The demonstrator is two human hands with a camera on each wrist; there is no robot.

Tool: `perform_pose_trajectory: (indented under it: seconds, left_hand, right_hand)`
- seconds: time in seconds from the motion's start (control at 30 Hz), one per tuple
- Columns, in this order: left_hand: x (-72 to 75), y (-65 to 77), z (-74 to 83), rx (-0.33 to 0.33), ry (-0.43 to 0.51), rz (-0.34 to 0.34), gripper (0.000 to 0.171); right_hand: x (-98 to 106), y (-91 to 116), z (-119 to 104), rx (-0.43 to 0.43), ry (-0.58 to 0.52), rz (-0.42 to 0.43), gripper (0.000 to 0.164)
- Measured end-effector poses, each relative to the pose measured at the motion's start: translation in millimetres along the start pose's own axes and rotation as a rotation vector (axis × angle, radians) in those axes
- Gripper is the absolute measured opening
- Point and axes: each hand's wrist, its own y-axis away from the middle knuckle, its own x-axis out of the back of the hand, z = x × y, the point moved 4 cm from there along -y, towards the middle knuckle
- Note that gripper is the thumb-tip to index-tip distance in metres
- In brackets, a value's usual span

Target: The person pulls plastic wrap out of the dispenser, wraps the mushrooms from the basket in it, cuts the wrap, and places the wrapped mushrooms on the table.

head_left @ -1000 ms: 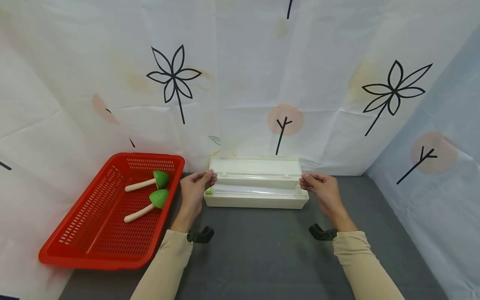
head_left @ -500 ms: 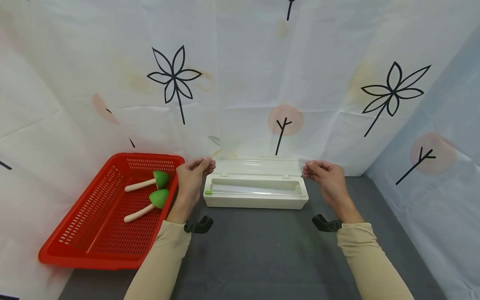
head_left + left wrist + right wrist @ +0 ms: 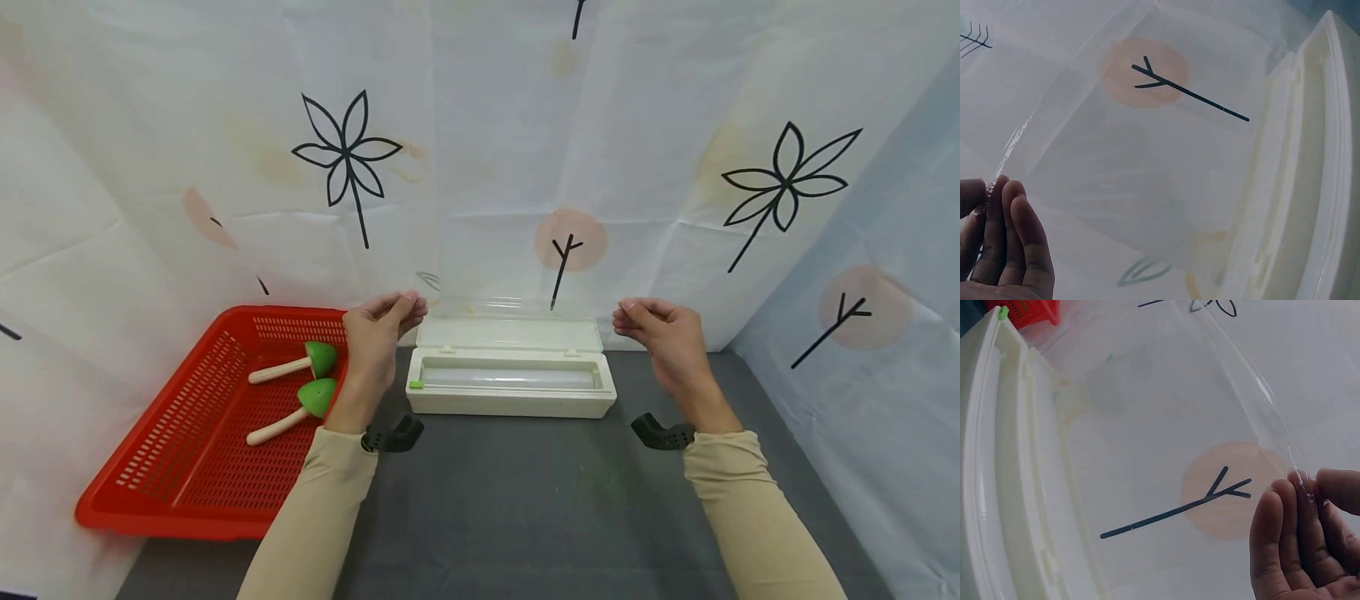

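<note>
A sheet of clear cling film [image 3: 495,303] is stretched between my two hands, above and behind a white cling film dispenser [image 3: 517,406]. My left hand [image 3: 375,337] pinches one corner; in the left wrist view the gathered film edge [image 3: 1015,140] shines beside the thumb. The other corner is pinched by my right hand [image 3: 670,342], and the right wrist view shows the film's bright edge [image 3: 1263,387] running to those fingertips. The dispenser's lid [image 3: 510,333] is tipped back, and a pale roll [image 3: 510,377] shows inside. A small green slider [image 3: 416,384] sits at its front left.
To the left stands a red basket [image 3: 187,521] holding two mushroom-shaped pieces [image 3: 318,396] with green caps and pale stems. Behind the dispenser hangs a white patterned cloth [image 3: 480,167]. A dark grey cloth [image 3: 517,500] covers the table.
Both hands have risen away from the dispenser and spread slightly apart, drawing the cling film up with them. The dispenser and basket have stayed in place.
</note>
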Motion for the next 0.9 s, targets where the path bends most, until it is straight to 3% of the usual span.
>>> perform_pose_trajectory:
  seconds: [0.13,0.37,0.7,0.9]
  left_hand:
    - [-2.1,-0.7,8.5,0.000,-0.001,-0.003,0.021]
    - [-7.3,-0.9,23.1,-0.043,0.032,-0.034,0.029]
    - [-13.2,2.1,44.8,-0.124,0.114,-0.051,0.007]
    - [-15.3,6.3,57.6,-0.160,0.147,-0.076,0.010]
  right_hand:
    - [-3,-1,-9,0.021,-0.022,-0.005,0.006]
    - [-5,0,-25,0.066,-0.040,-0.013,0.006]
    - [-11,1,-47,0.135,-0.051,-0.030,0.007]
    - [-14,4,-57,0.177,-0.086,-0.038,0.006]
